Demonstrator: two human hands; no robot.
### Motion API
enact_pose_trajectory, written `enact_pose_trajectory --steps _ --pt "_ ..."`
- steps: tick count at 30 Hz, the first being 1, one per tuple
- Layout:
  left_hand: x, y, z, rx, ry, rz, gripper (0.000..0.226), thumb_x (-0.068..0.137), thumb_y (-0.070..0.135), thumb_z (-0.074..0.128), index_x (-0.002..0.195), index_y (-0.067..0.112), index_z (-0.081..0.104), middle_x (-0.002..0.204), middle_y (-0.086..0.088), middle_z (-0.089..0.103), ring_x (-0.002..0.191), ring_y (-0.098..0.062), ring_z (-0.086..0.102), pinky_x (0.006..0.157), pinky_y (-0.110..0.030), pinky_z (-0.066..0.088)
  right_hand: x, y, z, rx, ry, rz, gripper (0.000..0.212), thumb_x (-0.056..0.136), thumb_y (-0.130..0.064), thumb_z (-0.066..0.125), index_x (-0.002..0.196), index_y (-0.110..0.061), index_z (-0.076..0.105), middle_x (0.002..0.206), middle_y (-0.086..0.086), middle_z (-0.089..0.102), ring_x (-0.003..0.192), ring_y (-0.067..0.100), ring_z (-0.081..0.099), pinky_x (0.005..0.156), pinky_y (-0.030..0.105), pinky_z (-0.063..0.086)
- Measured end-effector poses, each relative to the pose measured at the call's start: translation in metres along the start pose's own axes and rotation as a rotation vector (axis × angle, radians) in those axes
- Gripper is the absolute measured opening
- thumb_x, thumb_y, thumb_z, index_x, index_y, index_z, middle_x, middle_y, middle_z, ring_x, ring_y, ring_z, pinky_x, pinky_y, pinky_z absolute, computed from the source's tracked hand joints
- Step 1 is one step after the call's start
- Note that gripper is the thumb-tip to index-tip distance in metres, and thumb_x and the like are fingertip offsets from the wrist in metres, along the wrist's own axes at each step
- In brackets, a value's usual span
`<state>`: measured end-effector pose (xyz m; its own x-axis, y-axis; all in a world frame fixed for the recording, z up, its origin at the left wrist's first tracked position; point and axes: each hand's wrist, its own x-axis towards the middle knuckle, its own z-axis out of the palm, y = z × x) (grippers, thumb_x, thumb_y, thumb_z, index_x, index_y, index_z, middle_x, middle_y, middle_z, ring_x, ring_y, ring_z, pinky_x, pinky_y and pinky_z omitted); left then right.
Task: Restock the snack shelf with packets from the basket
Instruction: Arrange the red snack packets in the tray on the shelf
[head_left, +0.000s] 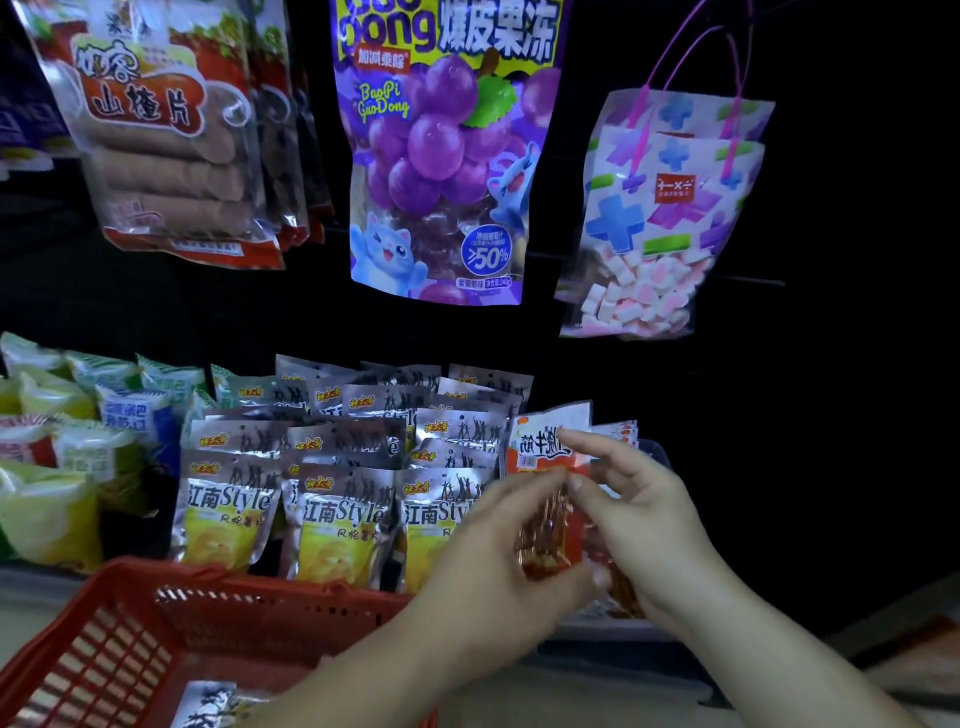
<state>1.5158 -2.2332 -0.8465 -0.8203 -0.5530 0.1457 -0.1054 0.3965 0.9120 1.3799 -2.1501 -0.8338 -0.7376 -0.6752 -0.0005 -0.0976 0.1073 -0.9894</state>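
Note:
My left hand (498, 561) and my right hand (639, 509) meet around a red and white snack packet (545, 457) with clear front showing orange-brown strips, at the right end of the shelf row. Both hands pinch it, the left from the left side, the right from the top right. The packet stands upright beside several silver and yellow chip packets (343, 499) packed in rows on the shelf. The red plastic basket (156, 623) sits low at the left, with one silver packet (208, 706) lying in it.
Green and white bags (62, 467) fill the shelf's left part. Above hang a hawthorn snack bag (156, 135), a purple grape jelly bag (441, 156) and a marshmallow bag (660, 218) on pegs. To the right of the hands the shelf is dark.

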Motion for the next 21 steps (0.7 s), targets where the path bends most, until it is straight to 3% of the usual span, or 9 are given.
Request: enact_pose_trajectory --steps 2,5,8,10,12,14,17,19,21 --pt "-0.001 -0.004 0.003 0.030 -0.038 0.003 0.079 0.079 0.033 0.085 0.144 0.055 0.044 0.143 0.044 0.030 0.131 0.021 0.035 0.108 -0.019 0.044 0.000 0.000 0.000 -0.009 -0.005 -0.004 0.047 0.101 -0.004 0.061 0.111 -0.047 0.075 0.106 -0.020 0.073 0.102 0.003 0.068 0.083 0.020 0.056" --pt "-0.003 -0.006 0.004 -0.023 -0.056 0.005 0.081 0.083 0.016 0.077 0.145 0.056 0.044 0.146 0.041 0.030 0.135 0.001 0.046 0.103 -0.031 0.052 -0.001 -0.004 -0.001 0.045 -0.038 0.015 0.046 0.102 -0.002 0.056 0.120 -0.042 0.072 0.107 -0.017 0.076 0.106 0.012 0.070 0.088 0.029 0.059" --pt "-0.001 -0.003 0.001 -0.223 0.024 -0.012 0.070 0.089 0.000 0.069 0.141 0.043 0.050 0.134 0.029 0.054 0.127 0.002 0.055 0.093 -0.029 0.058 -0.004 -0.010 -0.002 0.151 -0.215 0.028 0.044 0.104 0.003 0.050 0.127 -0.030 0.069 0.112 -0.001 0.078 0.100 0.023 0.075 0.078 0.029 0.062" --pt "0.006 -0.004 -0.006 -0.313 0.111 -0.089 0.062 0.091 -0.005 0.067 0.130 0.042 0.055 0.120 0.023 0.065 0.116 0.000 0.063 0.088 -0.031 0.061 -0.006 -0.012 -0.002 0.156 -0.281 0.054 0.040 0.104 0.004 0.049 0.124 -0.025 0.068 0.117 0.000 0.077 0.099 0.026 0.076 0.076 0.034 0.064" --pt "0.012 -0.008 -0.014 -0.392 0.143 -0.172 0.060 0.092 -0.012 0.057 0.124 0.039 0.058 0.116 0.011 0.070 0.107 -0.011 0.069 0.083 -0.045 0.063 -0.005 -0.012 0.000 0.156 -0.230 0.070 0.032 0.104 0.000 0.051 0.119 -0.025 0.065 0.121 0.001 0.075 0.090 0.031 0.077 0.073 0.041 0.065" --pt "0.014 -0.009 -0.020 -0.471 0.114 -0.239 0.059 0.094 -0.017 0.050 0.122 0.034 0.060 0.113 0.005 0.074 0.101 -0.020 0.073 0.082 -0.053 0.062 0.002 -0.008 -0.004 0.011 -0.062 0.009 0.029 0.102 -0.011 0.061 0.119 -0.035 0.061 0.129 -0.003 0.067 0.087 0.024 0.075 0.068 0.032 0.063" --pt "0.014 -0.006 -0.023 -0.572 0.016 -0.278 0.054 0.098 -0.016 0.048 0.123 0.031 0.059 0.114 0.004 0.075 0.100 -0.025 0.075 0.077 -0.048 0.064 0.010 0.000 -0.014 -0.264 0.003 -0.072 0.068 0.092 -0.027 0.076 0.142 -0.058 0.041 0.137 -0.019 0.046 0.106 -0.003 0.059 0.072 0.012 0.048" --pt "0.015 -0.008 -0.021 -0.577 -0.023 -0.288 0.054 0.098 -0.017 0.046 0.123 0.030 0.059 0.115 0.002 0.075 0.101 -0.026 0.075 0.073 -0.043 0.064 0.013 0.004 -0.019 -0.124 -0.033 -0.061 0.079 0.091 -0.018 0.077 0.146 -0.058 0.038 0.124 -0.022 0.060 0.102 -0.009 0.063 0.077 0.016 0.055" --pt "0.018 -0.015 -0.017 -0.562 -0.033 -0.297 0.055 0.098 -0.017 0.046 0.125 0.029 0.058 0.114 0.003 0.076 0.101 -0.024 0.074 0.069 -0.036 0.062 0.015 0.003 -0.021 -0.075 -0.041 -0.083 0.077 0.092 -0.005 0.073 0.141 -0.056 0.042 0.107 -0.013 0.073 0.098 0.000 0.071 0.080 0.025 0.062"
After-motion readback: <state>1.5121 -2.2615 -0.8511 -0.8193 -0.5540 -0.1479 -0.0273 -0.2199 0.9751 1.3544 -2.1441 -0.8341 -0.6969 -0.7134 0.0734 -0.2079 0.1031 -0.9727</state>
